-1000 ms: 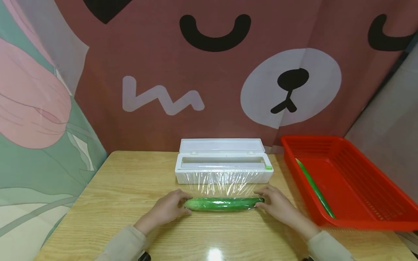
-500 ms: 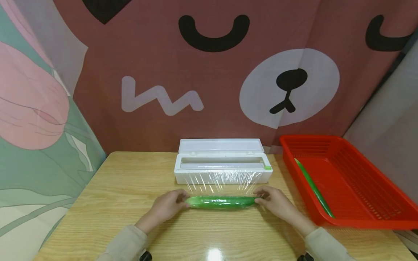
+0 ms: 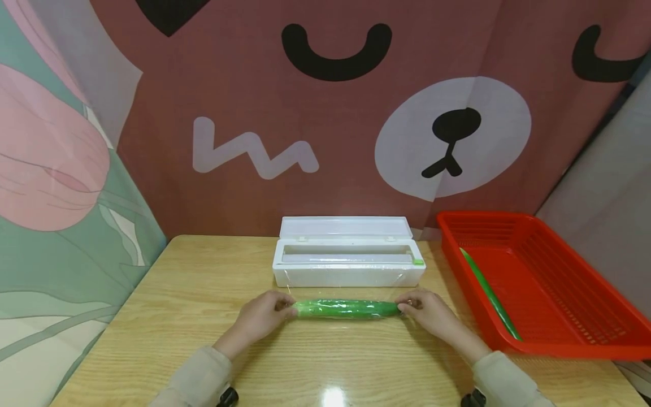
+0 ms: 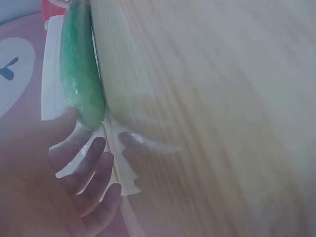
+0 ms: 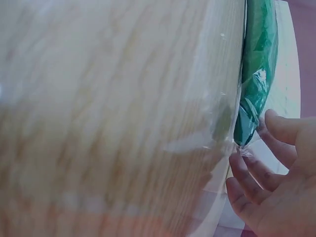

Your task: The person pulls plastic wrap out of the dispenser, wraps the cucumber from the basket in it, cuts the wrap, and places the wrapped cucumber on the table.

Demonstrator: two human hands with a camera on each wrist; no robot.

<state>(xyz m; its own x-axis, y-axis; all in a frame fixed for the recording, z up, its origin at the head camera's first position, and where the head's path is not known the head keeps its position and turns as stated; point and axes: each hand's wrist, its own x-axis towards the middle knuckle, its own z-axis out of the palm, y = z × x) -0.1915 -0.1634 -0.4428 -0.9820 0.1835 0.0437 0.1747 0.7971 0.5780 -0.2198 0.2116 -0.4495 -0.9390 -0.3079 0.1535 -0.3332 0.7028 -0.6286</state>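
A green cucumber [image 3: 348, 309] in clear cling film lies sideways in front of the white cling film dispenser [image 3: 351, 277]. My left hand [image 3: 263, 317] pinches its pale end, thumb and fingers at the tip. At the dark end, my right hand [image 3: 429, 316] pinches the tip the same way. The left wrist view shows the left thumb against the cucumber [image 4: 81, 74] and the other fingers spread below. In the right wrist view, shiny creased film covers the cucumber [image 5: 257, 74] and gathers at its tip by the fingertips. Thin film spans between cucumber and dispenser.
The dispenser's lid [image 3: 346, 227] stands raised, and a green slider [image 3: 418, 262] sits at its right edge. On the right, a red basket [image 3: 574, 349] holds a long green item [image 3: 490, 294]. A patterned curtain [image 3: 244, 85] hangs behind the wooden table [image 3: 213, 271].
Both hands have shifted the wrapped cucumber slightly toward the dispenser, and it has rolled. The film between them shows fewer bright creases now.
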